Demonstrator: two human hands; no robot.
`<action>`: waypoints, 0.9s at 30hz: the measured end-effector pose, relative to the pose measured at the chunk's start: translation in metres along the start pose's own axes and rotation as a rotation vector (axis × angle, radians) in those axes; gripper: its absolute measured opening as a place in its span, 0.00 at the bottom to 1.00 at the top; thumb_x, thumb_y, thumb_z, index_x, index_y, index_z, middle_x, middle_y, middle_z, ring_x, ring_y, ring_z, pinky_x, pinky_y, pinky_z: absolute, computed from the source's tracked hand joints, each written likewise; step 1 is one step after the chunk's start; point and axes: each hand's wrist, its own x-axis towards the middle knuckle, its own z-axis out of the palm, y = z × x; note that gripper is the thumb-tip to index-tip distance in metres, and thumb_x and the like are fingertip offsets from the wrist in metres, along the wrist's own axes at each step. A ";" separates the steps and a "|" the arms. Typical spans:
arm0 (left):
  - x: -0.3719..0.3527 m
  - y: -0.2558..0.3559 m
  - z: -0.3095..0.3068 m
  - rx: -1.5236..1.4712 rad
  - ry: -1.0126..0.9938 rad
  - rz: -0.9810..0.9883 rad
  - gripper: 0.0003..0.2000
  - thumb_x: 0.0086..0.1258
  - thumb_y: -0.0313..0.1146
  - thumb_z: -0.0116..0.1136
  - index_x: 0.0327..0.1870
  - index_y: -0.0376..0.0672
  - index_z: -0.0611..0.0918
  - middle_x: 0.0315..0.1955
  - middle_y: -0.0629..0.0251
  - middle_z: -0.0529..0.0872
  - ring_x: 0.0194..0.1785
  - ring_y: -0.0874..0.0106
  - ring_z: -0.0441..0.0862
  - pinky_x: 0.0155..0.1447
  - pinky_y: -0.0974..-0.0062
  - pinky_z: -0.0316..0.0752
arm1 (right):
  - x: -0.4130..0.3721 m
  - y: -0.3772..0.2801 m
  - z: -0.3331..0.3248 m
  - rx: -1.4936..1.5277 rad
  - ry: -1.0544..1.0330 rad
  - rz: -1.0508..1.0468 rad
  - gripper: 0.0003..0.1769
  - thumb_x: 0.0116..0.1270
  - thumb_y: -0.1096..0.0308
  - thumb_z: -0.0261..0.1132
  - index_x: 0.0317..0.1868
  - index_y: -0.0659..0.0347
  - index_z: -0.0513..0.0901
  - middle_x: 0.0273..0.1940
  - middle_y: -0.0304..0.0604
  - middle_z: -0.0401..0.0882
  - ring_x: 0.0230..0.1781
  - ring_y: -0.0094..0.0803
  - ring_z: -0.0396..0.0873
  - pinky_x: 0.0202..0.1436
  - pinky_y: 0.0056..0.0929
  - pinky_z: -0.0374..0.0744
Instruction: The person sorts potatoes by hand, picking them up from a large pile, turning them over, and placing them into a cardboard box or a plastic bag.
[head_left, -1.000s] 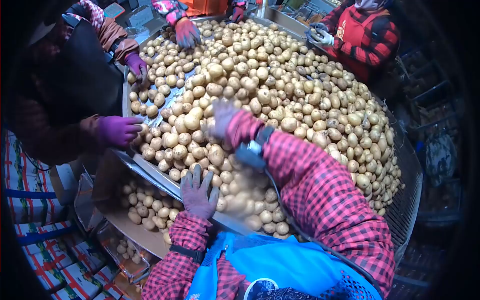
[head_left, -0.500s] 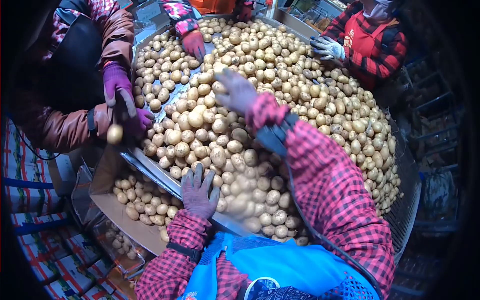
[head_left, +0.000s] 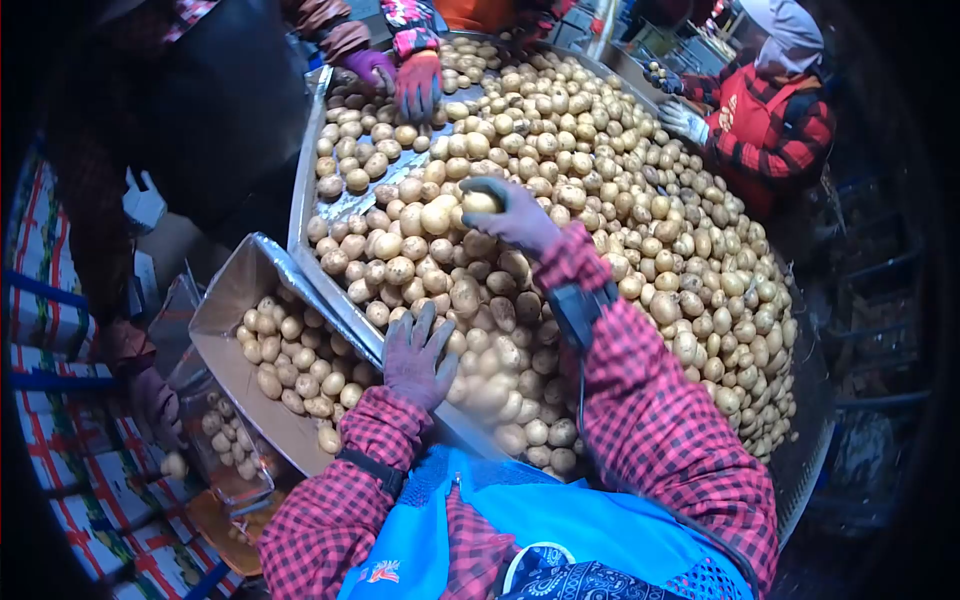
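A big round metal table is heaped with small yellow potatoes. My right hand, in a purple glove, is closed around one potato lifted just above the heap near the middle. My left hand, gloved too, lies flat with spread fingers on the potatoes at the table's near rim. Just left of that hand a metal chute holds more potatoes.
A person in a red apron stands at the far right of the table. Gloved hands of other people reach in at the far side, and another person's hand hangs low left. Printed boxes are stacked at bottom left.
My right hand has reached further out over the heap and closed on a potato. The person at the left has drawn both hands off the table. My left hand has stayed in place.
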 end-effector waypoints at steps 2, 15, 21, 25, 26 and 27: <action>-0.003 -0.002 0.004 0.017 -0.016 -0.014 0.28 0.58 0.47 0.62 0.62 0.54 0.77 0.70 0.58 0.64 0.67 0.46 0.63 0.72 0.48 0.56 | -0.045 -0.044 0.021 0.380 -0.041 0.061 0.26 0.61 0.71 0.70 0.60 0.63 0.76 0.57 0.41 0.77 0.54 0.25 0.77 0.58 0.24 0.76; -0.076 0.006 -0.074 -1.224 -0.006 -0.276 0.19 0.73 0.21 0.46 0.64 0.42 0.67 0.52 0.60 0.78 0.54 0.70 0.79 0.60 0.70 0.76 | -0.137 -0.064 0.163 -0.153 -0.347 -0.745 0.26 0.60 0.68 0.65 0.60 0.63 0.73 0.58 0.57 0.73 0.60 0.56 0.72 0.63 0.44 0.72; -0.100 0.001 -0.061 -0.689 -0.064 -0.291 0.21 0.66 0.28 0.58 0.60 0.39 0.71 0.52 0.60 0.79 0.53 0.68 0.79 0.62 0.70 0.74 | -0.154 -0.083 0.170 -0.020 -0.519 -0.427 0.27 0.56 0.74 0.69 0.59 0.61 0.78 0.60 0.58 0.74 0.59 0.49 0.77 0.60 0.38 0.76; -0.104 0.002 -0.070 -1.770 0.220 -0.603 0.23 0.65 0.20 0.60 0.62 0.39 0.71 0.55 0.61 0.77 0.58 0.68 0.77 0.63 0.69 0.75 | -0.151 -0.066 0.181 -0.022 -0.442 -0.547 0.28 0.56 0.74 0.67 0.59 0.65 0.75 0.57 0.57 0.75 0.58 0.51 0.75 0.61 0.40 0.74; -0.107 0.003 -0.085 -2.044 0.341 -0.590 0.25 0.64 0.18 0.60 0.63 0.39 0.71 0.57 0.61 0.77 0.59 0.68 0.77 0.63 0.67 0.75 | -0.155 -0.068 0.180 -0.111 -0.396 -0.528 0.30 0.56 0.72 0.68 0.62 0.64 0.73 0.59 0.57 0.73 0.60 0.52 0.74 0.63 0.40 0.72; -0.102 0.002 -0.100 -1.448 0.378 -0.670 0.28 0.61 0.12 0.59 0.64 0.39 0.71 0.56 0.61 0.78 0.59 0.68 0.77 0.63 0.67 0.75 | -0.159 -0.067 0.178 -0.200 -0.348 -0.507 0.33 0.57 0.70 0.68 0.64 0.63 0.72 0.62 0.57 0.72 0.62 0.53 0.72 0.66 0.39 0.71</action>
